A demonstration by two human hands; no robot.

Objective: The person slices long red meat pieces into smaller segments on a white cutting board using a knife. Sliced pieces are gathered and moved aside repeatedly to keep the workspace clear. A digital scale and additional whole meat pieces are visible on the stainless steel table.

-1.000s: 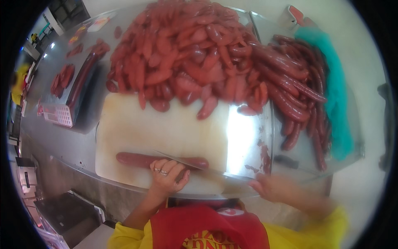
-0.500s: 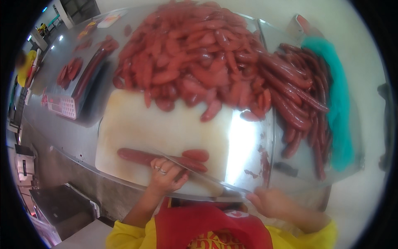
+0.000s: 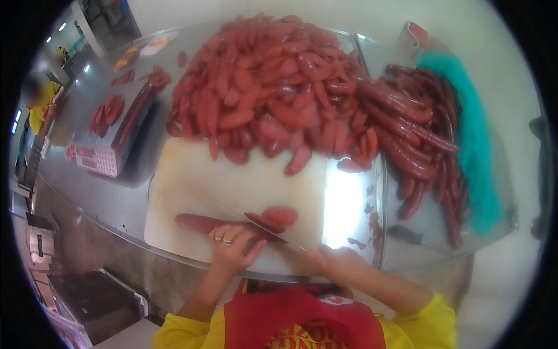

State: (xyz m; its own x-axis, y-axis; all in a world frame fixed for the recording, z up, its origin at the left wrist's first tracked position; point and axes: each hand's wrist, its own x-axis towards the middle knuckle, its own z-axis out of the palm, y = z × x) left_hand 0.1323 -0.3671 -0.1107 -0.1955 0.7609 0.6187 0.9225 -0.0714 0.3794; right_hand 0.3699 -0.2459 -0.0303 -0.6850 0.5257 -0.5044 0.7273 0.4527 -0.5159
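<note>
My left hand, ringed, curls over a long red sausage lying across the pale cutting board. My right hand, at the board's lower right, grips a long knife; its blade slants toward the upper left over the sausage, just beside my left fingers. Cut oval slices lie on the board near the blade, one leaning along it. Behind the board rises a large heap of cut sausage pieces.
Whole sausages and teal cloth or netting lie on the right, near a dark-handled knife. A scale bearing sausage stands left on the steel table. A co-worker in yellow stands far left.
My right hand and the knife have moved left and forward along the sausage. Slices have appeared on the board beside the blade. My left hand still holds the sausage; the view has shifted slightly.
</note>
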